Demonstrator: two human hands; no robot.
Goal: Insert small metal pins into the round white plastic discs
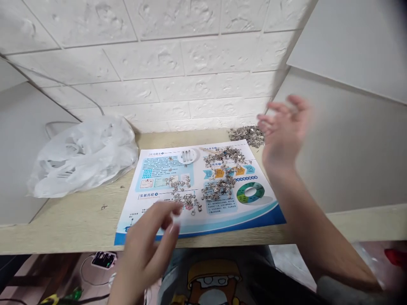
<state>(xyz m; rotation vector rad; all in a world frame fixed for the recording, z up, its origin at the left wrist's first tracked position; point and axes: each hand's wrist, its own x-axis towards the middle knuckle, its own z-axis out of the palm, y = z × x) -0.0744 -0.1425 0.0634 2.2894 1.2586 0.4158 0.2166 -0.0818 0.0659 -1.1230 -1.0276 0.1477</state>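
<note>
My left hand hovers over the near edge of a printed blue and white sheet, thumb and fingers pinched together on something small and white that I cannot make out. My right hand is raised above the sheet's far right corner, fingers spread apart and blurred by motion, holding nothing. Several small silvery metal parts lie scattered in clusters on the sheet. A small white round dish sits near the sheet's top middle.
A crumpled white plastic bag lies on the wooden shelf at the left. Another heap of silvery parts sits by the white brick wall. A grey panel closes the right side. A phone and cables lie below.
</note>
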